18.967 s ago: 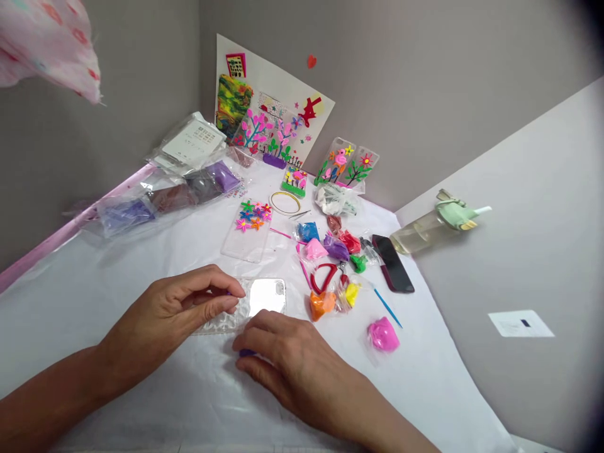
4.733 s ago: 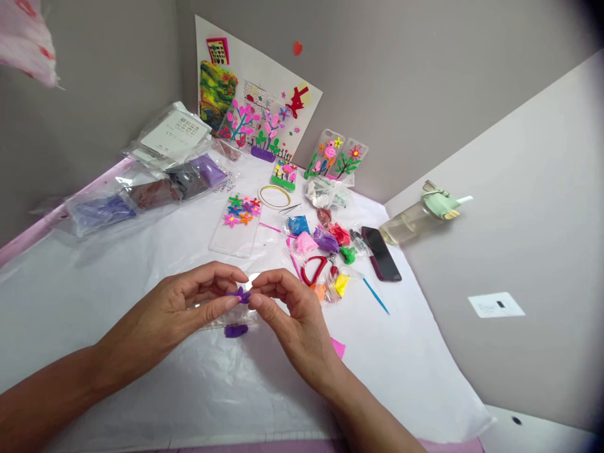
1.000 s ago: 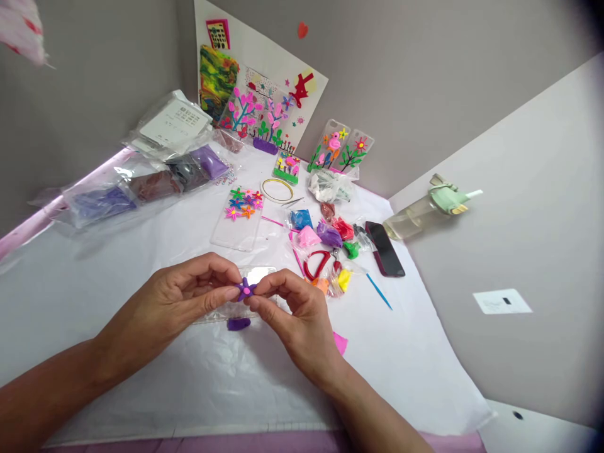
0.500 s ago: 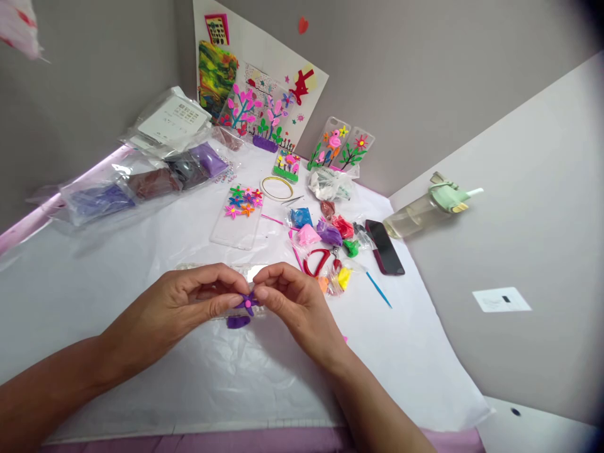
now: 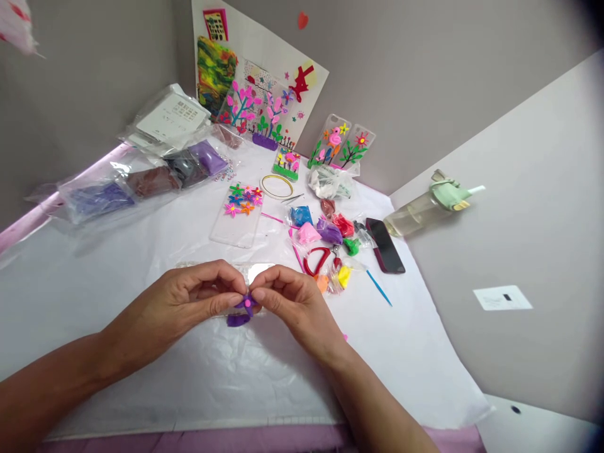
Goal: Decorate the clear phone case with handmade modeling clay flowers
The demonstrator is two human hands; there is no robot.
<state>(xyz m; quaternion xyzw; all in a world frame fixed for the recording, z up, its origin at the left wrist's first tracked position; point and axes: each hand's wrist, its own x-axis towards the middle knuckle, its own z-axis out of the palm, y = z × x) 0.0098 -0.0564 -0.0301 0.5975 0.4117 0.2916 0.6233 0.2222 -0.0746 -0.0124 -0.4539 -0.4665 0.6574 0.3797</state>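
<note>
A small purple clay flower with a pink centre is pinched between my two hands. My left hand grips its left side with thumb and forefinger. From the right, my right hand pinches it the same way, and the fingertips of both hands nearly meet. A piece of purple clay lies just below the flower. Under and behind my fingers is a clear flat piece, mostly covered by them.
Beyond my hands lies a clear phone case with clay flowers. To the right are clay packets, red-handled scissors, a blue tool, a phone and a bottle. Plastic bags lie back left.
The fingertips of my right hand have shifted slightly left, over the flower's upper right petals. Both hands keep their pinch on it.
</note>
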